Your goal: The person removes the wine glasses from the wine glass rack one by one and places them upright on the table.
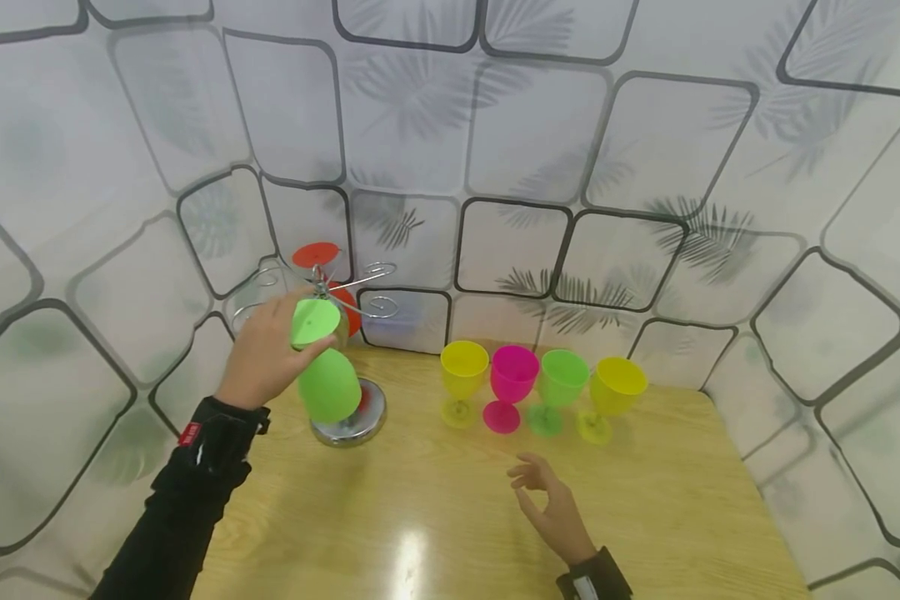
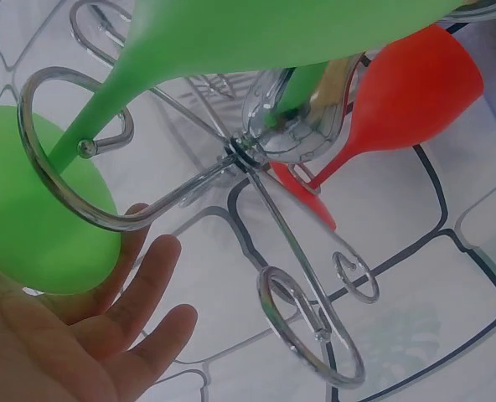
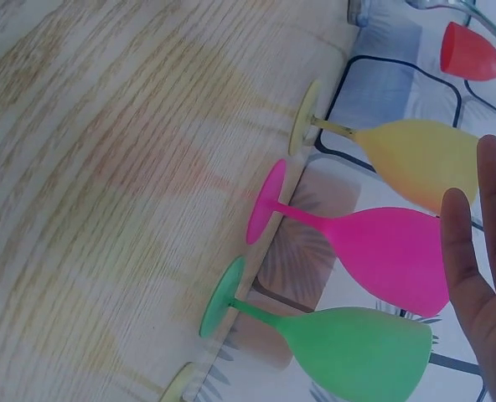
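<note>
A green plastic goblet (image 1: 330, 387) hangs upside down in a curled arm of a chrome stemware rack (image 2: 248, 159). My left hand (image 1: 262, 350) is at its round foot (image 2: 47, 209), fingers loosely extended beside it; the thumb is out of sight in the left wrist view. Behind the rack's post hangs a red goblet (image 2: 415, 92), also upside down. My right hand (image 1: 555, 508) hovers over the table in front of the upright goblets, fingers relaxed and holding nothing. Nearest to it in the head view are a pink goblet (image 1: 514, 375) and a second green goblet (image 1: 562, 379).
A yellow goblet (image 1: 463, 371) stands at the left end of the row, another yellow goblet (image 1: 617, 387) at the right end. The rack's round chrome base (image 1: 371, 417) sits on the wooden table (image 1: 435, 500). Patterned curtain (image 1: 412, 125) encloses the back and sides.
</note>
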Available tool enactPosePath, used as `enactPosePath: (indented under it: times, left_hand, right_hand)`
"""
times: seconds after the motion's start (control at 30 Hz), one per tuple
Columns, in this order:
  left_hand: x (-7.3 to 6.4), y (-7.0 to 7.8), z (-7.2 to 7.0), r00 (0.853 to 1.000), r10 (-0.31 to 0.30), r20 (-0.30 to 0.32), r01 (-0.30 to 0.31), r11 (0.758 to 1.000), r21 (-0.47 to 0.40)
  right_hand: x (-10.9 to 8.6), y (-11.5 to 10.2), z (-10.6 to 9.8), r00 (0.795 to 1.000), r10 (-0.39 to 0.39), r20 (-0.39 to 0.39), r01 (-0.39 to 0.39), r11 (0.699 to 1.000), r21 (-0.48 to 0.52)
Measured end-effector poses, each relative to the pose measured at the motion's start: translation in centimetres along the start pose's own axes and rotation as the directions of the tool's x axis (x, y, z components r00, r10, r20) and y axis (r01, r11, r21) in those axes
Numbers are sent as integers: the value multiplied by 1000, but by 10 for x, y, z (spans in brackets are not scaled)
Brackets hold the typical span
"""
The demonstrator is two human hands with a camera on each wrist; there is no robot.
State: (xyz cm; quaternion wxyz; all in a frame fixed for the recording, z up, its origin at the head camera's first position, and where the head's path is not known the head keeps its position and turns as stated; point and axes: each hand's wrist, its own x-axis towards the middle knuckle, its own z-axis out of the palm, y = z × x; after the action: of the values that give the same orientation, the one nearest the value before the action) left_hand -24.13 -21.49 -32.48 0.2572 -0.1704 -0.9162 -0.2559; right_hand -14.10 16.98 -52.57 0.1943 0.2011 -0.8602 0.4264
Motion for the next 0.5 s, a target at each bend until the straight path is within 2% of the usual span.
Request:
enactPosePath:
  times: [0.13,0.37,0.5]
  left_hand:
    - [5,1,-2,1000,-12,21,12,1000,-7]
    - [12,2,-8,1000,23,8,-23,999,-33]
    - [16,4,-10,1000,24,8,-24,999,-36]
  right_hand:
    - [0,1,0,1000,-8,-4,8,1000,2]
    - [-1,2,0,1000,14,-1,-14,1000,10]
    - [-2,1,-1,1000,26,-8,-26,1000,-3]
